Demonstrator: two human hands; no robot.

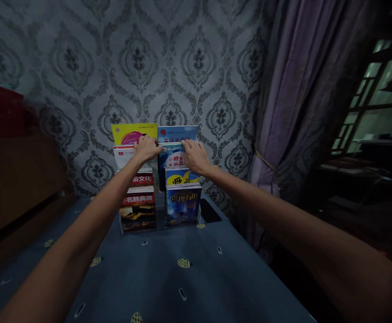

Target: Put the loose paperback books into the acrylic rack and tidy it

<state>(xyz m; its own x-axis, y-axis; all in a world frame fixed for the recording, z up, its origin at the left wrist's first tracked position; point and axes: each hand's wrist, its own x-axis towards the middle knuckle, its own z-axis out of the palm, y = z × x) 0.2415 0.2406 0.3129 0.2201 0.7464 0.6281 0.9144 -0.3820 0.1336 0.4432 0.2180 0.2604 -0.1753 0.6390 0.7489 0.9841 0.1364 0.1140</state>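
A tiered book rack (160,224) stands at the far end of a blue-covered table, filled with two columns of books. My left hand (146,148) rests on the upper left books, its fingers over the top of a white book (123,157) just below a yellow-covered book (133,133). My right hand (195,154) lies on the right column, fingertips at the lower edge of a blue book (178,133) and over a light blue one (170,160). Whether either hand grips a book is unclear. Lower tiers hold red-titled books (138,199) and a dark blue book (184,204).
The blue tablecloth (169,273) has small yellow dotted spots. Patterned grey wallpaper (169,63) stands right behind the rack. A purple curtain (303,103) hangs at right beside a window (377,98). Wooden furniture (17,179) with a red object on top sits at left.
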